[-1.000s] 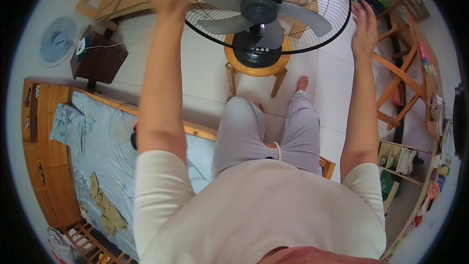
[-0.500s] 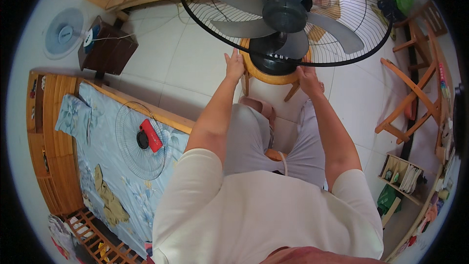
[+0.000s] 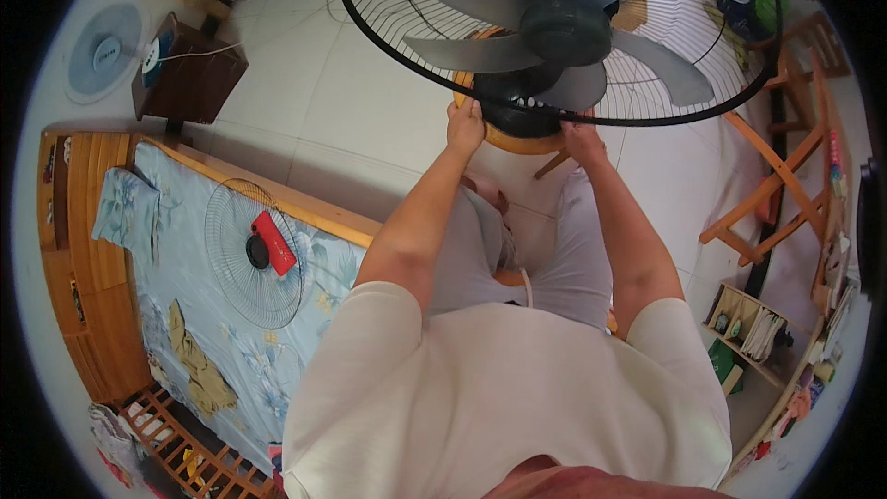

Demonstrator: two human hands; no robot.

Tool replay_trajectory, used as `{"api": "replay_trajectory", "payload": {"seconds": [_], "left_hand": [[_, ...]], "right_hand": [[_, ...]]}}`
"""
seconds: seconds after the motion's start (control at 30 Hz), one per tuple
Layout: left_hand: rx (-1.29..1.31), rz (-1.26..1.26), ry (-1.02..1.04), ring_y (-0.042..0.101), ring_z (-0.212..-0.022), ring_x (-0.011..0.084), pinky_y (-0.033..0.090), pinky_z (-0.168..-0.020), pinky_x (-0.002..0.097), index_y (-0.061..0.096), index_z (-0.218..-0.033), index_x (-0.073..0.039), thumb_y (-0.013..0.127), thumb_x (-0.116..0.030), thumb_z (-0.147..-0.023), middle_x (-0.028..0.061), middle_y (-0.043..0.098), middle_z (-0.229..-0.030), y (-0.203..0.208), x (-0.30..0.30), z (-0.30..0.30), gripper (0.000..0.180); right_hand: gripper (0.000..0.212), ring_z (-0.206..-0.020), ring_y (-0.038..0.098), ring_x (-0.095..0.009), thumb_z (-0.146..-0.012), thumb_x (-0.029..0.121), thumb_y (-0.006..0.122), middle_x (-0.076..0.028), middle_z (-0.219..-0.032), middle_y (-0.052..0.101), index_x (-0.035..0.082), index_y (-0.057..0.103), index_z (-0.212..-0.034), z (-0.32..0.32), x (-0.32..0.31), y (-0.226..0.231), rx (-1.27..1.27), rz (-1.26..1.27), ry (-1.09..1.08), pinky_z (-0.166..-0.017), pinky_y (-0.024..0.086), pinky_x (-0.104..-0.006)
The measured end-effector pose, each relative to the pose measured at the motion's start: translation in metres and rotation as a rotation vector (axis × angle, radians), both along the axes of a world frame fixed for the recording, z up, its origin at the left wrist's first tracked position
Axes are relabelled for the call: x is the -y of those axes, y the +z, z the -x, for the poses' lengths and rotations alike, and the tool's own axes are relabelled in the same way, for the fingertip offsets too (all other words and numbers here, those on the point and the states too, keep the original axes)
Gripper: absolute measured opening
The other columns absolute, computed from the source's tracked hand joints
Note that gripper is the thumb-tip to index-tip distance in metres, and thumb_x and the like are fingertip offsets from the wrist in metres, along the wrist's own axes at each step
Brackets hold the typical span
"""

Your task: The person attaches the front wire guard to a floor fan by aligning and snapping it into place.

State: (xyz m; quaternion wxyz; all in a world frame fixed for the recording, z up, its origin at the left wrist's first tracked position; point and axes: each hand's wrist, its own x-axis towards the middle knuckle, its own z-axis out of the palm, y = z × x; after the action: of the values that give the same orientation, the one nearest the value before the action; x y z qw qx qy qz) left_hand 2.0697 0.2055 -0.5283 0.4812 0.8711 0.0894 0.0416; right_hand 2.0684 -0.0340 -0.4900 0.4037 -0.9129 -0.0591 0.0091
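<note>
- Okay, fan (image 3: 565, 30) on stool (image 3: 527, 144), far side, blades bare.
- Left hand (image 3: 467, 127) at fan base's (image 3: 504, 88) left edge, right hand (image 3: 584, 140) at its right; can't tell if gripping.
- Wire grille (image 3: 258, 252) on bed (image 3: 328, 263), left.

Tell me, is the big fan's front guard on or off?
Off: its grey blades face out uncovered, and a round wire guard lies on the bed.

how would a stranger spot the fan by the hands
Up and right of the blue-covered bed is a round wooden stool. The large fan stands on it. Unlike the pale fan at far left, it has a black rim and bare grey blades.
</note>
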Motion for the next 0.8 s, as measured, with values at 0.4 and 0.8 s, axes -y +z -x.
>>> {"api": "replay_trajectory", "payload": {"seconds": [0.4,0.8], "left_hand": [[-0.046,-0.036,-0.072,0.042,-0.102,0.0437,0.036,-0.092,0.0441,0.048,-0.124,-0.012,0.042,-0.023,-0.093,0.0267,0.051,-0.106,0.001,0.005,0.039,0.034],[-0.179,0.151,-0.129,0.044,-0.103,0.0443,0.037,-0.092,0.0437,0.054,-0.113,-0.009,0.045,-0.026,-0.092,0.0272,0.046,-0.109,-0.003,-0.005,0.042,0.028]], "right_hand": [[0.058,-0.138,0.007,-0.032,-0.090,0.034,0.045,-0.014,-0.147,0.020,0.004,0.030,-0.137,0.017,0.022,-0.007,-0.232,0.148,0.008,-0.111,0.012,-0.0337],[0.061,-0.138,0.006,-0.031,-0.090,0.041,0.042,-0.016,-0.147,0.020,0.004,0.031,-0.137,0.057,-0.013,0.092,-0.526,0.271,-0.101,-0.111,0.012,-0.0352]]}}
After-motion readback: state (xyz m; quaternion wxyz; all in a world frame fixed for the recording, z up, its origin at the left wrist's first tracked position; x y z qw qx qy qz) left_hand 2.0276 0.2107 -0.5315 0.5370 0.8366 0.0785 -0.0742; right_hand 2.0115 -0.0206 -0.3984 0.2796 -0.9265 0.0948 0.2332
